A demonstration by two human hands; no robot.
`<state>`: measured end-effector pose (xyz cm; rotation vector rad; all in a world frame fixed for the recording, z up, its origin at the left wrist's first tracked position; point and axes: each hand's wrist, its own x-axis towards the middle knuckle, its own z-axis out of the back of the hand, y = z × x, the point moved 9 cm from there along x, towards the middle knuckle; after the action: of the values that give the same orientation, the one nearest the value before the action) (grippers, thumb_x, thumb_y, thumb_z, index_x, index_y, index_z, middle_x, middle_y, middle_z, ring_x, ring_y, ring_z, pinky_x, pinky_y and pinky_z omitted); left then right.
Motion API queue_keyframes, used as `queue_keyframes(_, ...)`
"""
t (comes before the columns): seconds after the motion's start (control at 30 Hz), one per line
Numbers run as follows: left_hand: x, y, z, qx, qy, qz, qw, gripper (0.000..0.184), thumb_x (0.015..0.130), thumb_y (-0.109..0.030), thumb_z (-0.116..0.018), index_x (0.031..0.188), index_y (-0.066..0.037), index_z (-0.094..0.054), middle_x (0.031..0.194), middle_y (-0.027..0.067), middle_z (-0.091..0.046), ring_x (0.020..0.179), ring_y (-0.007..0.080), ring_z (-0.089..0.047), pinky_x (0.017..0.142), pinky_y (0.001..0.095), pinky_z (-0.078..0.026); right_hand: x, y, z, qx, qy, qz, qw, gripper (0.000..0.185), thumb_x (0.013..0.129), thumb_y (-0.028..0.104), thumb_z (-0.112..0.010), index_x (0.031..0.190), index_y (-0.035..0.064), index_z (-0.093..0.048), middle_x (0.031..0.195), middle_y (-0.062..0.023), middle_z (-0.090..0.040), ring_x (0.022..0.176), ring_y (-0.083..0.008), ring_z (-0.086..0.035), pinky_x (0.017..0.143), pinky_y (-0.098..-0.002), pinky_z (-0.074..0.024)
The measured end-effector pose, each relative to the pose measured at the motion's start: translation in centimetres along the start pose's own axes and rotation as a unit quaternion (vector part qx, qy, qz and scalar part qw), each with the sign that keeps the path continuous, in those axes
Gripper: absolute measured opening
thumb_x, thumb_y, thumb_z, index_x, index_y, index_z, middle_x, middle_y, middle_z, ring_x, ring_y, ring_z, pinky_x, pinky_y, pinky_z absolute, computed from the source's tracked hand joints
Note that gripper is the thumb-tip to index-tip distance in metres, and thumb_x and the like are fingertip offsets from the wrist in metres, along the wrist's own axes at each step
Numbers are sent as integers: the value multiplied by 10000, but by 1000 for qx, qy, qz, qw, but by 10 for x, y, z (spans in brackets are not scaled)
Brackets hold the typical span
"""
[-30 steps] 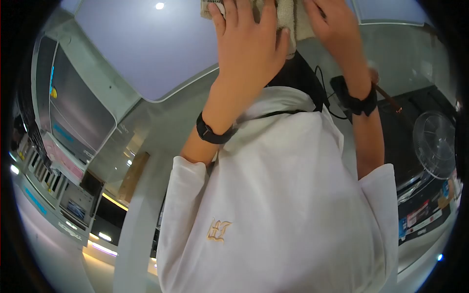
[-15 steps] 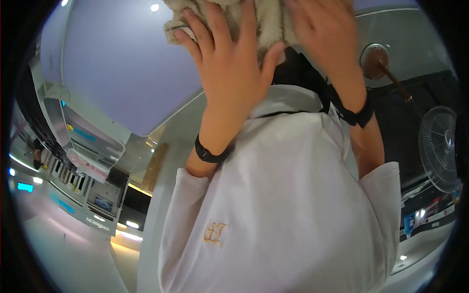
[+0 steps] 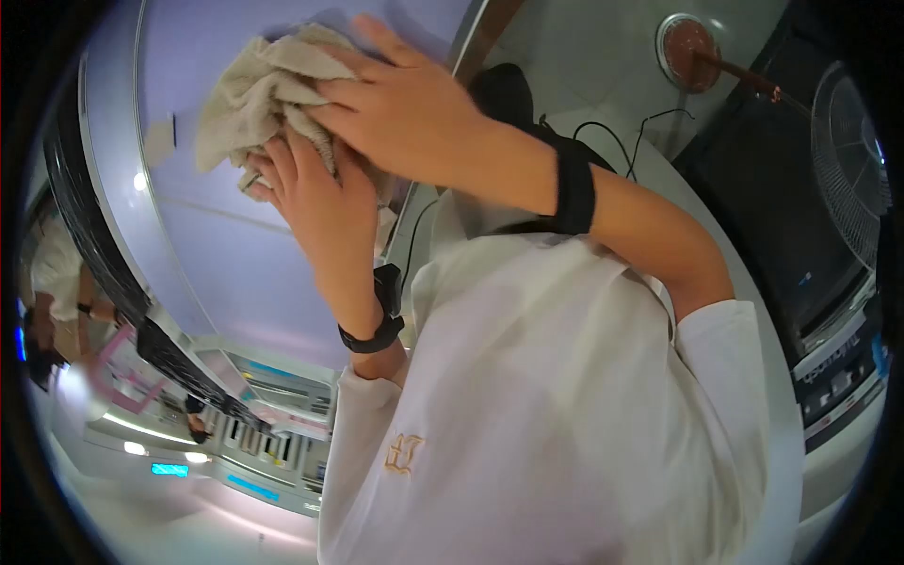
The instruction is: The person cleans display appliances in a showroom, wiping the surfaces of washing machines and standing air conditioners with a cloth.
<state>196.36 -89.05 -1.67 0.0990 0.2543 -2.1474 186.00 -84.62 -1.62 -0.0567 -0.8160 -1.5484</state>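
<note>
A crumpled beige towel lies bunched on a glossy pale violet surface at the upper left. My left hand grips the towel's lower part with bent fingers, and a small white tag shows beside its fingertips. Across the towel's right side rests my right hand, its fingers on the folds and its thumb stretched out and apart. Some of the fingertips are hidden in the cloth. Each wrist has a black band.
A fan with a clear cage stands at the right, by a brown pole with a round base. Black cables lie beyond my right arm. At the far left, another person is partly visible. Lit shelves are at the lower left.
Both hands and the towel have moved left and down in the view. The right hand now reaches across close to the left one. The camera has turned, showing more of the violet surface.
</note>
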Motion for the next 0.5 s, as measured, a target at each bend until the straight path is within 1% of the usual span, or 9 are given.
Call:
queue_keyframes(0.03,14,-17,2,-10,6,-27,1000,610,984,-273,-607,1494,22,-450,1556,279,-411,1469,561,-287,1210,655,-183,-2,-20,8,7,-1,-18,1000,241,839,217,-678,1054,154,-766,1058,23,-729,1069,-213,-700,1228,-541,-297)
queue_keyframes(0.1,44,-57,7,-33,21,-73,997,638,991,-292,-615,1515,20,-430,1591,279,-375,1487,547,-276,1213,652,-175,2,-64,27,25,30,-24,999,258,849,215,-672,1085,147,-750,1139,12,-724,1149,-246,-675,1223,-555,-297)
queue_keyframes(0.13,59,-76,9,-71,27,-87,993,651,989,-286,-620,1525,21,-417,1602,283,-359,1493,539,-273,1218,631,-184,7,-84,38,34,46,-23,998,266,854,214,-669,1101,143,-741,1179,6,-722,1188,-262,-662,1221,-562,-298)
queue_keyframes(0.2,93,-116,12,-152,34,-115,981,677,984,-275,-630,1544,22,-391,1624,291,-325,1506,524,-268,1229,588,-201,26,-122,78,58,-45,-7,997,267,855,195,-689,1081,61,-736,1315,-110,-670,1309,-343,-589,1207,-575,-328)
queue_keyframes(0.3,137,-170,40,-263,-77,-127,953,694,974,-239,-636,1556,29,-368,1627,305,-311,1508,503,-285,1233,511,-242,63,-178,135,43,-232,19,972,285,858,151,-682,1107,14,-710,1343,-171,-656,1332,-398,-578,1188,-576,-375)
queue_keyframes(0.33,150,-184,50,-284,-84,-103,950,707,969,-207,-631,1567,39,-342,1624,304,-315,1504,495,-297,1226,450,-276,77,-194,151,43,-296,21,954,285,861,150,-679,1108,12,-710,1350,-168,-652,1318,-396,-588,1187,-574,-378)
queue_keyframes(0.43,212,-224,30,-243,-27,-169,955,719,973,-246,-632,1565,42,-342,1608,299,-332,1512,472,-289,1232,503,-248,109,-261,162,-6,-235,-38,971,264,865,131,-667,1098,13,-706,1409,-153,-619,1339,-372,-570,1181,-591,-368)
queue_keyframes(0.47,232,-239,10,-132,25,-190,973,743,985,-343,-630,1571,21,-352,1601,297,-332,1526,469,-253,1226,583,-216,112,-291,153,-20,-134,-82,987,259,865,128,-667,1096,16,-703,1427,-152,-610,1355,-367,-558,1181,-596,-362)
queue_keyframes(0.5,251,-252,8,-106,-3,-192,976,752,986,-375,-624,1572,13,-356,1603,295,-330,1529,473,-245,1219,605,-209,115,-321,141,-33,-32,-128,991,255,864,124,-667,1094,19,-701,1445,-150,-601,1370,-362,-546,1181,-602,-355)
